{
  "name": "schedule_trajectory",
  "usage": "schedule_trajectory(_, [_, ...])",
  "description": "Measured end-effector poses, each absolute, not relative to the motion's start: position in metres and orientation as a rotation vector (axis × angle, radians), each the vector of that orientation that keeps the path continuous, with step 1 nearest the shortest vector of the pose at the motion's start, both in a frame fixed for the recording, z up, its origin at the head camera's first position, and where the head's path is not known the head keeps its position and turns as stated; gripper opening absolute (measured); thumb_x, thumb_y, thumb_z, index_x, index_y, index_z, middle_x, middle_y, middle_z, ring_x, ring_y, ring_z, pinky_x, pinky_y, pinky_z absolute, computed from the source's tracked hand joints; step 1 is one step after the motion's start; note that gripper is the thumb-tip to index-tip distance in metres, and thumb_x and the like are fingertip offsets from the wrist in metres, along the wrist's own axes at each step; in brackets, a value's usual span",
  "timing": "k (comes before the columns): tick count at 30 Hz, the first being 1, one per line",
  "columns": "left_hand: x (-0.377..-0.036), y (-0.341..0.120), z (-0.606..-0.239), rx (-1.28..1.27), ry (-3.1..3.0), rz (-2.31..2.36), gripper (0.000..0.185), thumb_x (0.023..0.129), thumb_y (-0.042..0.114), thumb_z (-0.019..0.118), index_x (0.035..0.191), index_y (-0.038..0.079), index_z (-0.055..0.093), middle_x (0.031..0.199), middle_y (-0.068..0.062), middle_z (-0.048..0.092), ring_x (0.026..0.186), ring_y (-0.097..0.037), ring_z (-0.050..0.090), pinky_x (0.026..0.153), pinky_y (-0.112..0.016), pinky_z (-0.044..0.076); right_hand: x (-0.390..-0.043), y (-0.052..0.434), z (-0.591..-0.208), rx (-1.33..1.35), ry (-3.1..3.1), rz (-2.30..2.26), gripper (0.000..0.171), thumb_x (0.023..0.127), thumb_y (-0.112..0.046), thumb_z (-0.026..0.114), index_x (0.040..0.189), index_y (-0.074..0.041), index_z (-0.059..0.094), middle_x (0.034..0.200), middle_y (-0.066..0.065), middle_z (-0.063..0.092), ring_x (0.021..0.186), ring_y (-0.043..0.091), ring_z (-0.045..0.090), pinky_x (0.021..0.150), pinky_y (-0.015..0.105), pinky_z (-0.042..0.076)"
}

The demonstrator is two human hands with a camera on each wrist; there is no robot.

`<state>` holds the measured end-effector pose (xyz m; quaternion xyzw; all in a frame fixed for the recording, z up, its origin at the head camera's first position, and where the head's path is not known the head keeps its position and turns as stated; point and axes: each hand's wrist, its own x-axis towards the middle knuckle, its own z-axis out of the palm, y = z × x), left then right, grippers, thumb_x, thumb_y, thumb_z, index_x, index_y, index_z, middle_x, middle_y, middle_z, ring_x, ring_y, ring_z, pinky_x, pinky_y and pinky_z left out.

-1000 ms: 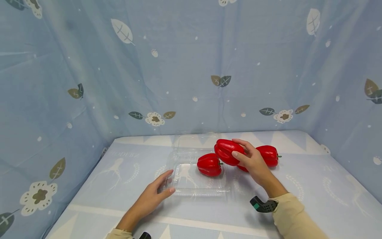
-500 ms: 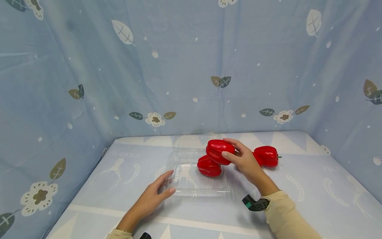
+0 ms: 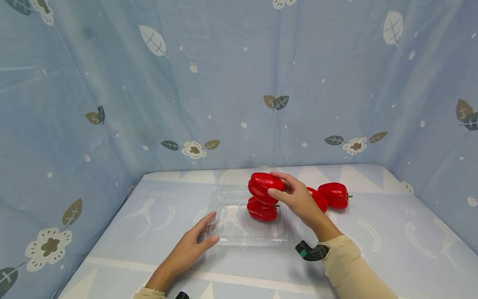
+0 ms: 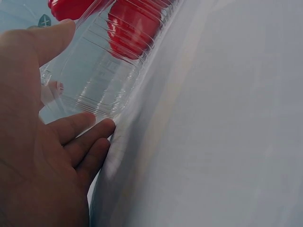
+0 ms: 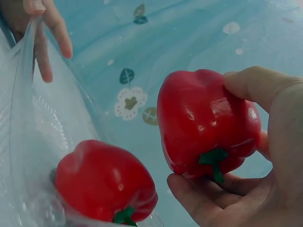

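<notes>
The red pepper [image 3: 264, 187] you are carrying sits in your right hand [image 3: 296, 199], raised above the clear plastic tray [image 3: 239, 232] and directly over the second pepper [image 3: 261, 211]. Your fingers [image 5: 208, 201] curl under it and your thumb presses on its top, so the grip wraps the fruit from both sides; in the right wrist view its green stem [image 5: 214, 161] points down toward your palm. It touches nothing but your hand.

The second pepper lies inside the tray, toward the right side of it, on its side with its stem facing right. In the right wrist view it rests against the ribbed clear plastic, just below the one you hold.

Your left hand [image 3: 194, 245] rests at the near left corner of the tray with the fingers [image 4: 87, 135] straight and relaxed. The thumb lies along the tray's rim and the fingertips touch its ribbed wall where it meets the surface [image 3: 392, 241]; the hand steadies the tray rather than gripping it.

The tray's hinged clear lid [image 3: 244, 176] lies open behind it, flat toward the back.

To the right of your right hand two more red peppers lie on the surface: one [image 3: 336, 195] in plain view with its stem pointing right, and another [image 3: 317, 199] partly hidden behind your hand, just beside the first.

The surface wears a pale blue printed cloth, and blue fabric [image 3: 224, 83] with leaves and flowers hangs around it on three sides.
</notes>
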<state>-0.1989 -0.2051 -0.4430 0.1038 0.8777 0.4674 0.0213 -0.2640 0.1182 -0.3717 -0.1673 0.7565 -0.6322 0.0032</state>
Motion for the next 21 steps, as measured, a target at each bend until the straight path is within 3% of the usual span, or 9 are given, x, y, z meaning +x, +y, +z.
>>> schedule_trajectory(9, [-0.198, -0.205, -0.443, 0.333, 2.716, 1.461, 0.069, 0.087, 0.05, 0.064, 0.147, 0.033, 0.035, 0.15, 0.012, 0.032, 0.138, -0.019, 0.031, 0.113, -0.049, 0.024, -0.269, 0.105, -0.366, -0.555, 2.405, -1.911, 0.067, 0.081, -0.038, 0.076, 0.139, -0.026, 0.045, 0.129, 0.002, 0.053, 0.115, 0.027, 0.052, 0.081, 0.042, 0.056])
schedule_trajectory(14, [-0.199, -0.205, -0.444, 0.351, 2.735, 1.442, 0.068, 0.087, 0.049, 0.064, 0.146, 0.037, 0.034, 0.149, 0.014, 0.032, 0.138, -0.017, 0.032, 0.113, -0.047, 0.025, -0.272, 0.1, -0.366, -0.58, 2.416, -1.852, 0.064, 0.08, -0.037, 0.076, 0.136, -0.028, 0.046, 0.128, 0.0, 0.052, 0.116, 0.026, 0.051, 0.08, 0.041, 0.056])
schedule_trajectory(21, [-0.199, -0.205, -0.445, 0.374, 2.727, 1.426, 0.07, 0.088, 0.05, 0.062, 0.149, 0.032, 0.031, 0.149, 0.018, 0.031, 0.138, -0.011, 0.029, 0.113, -0.044, 0.024, -0.275, 0.096, -0.369, -0.62, 2.44, -1.831, 0.063, 0.081, -0.037, 0.075, 0.136, -0.028, 0.046, 0.128, 0.0, 0.054, 0.114, 0.024, 0.054, 0.082, 0.039, 0.056])
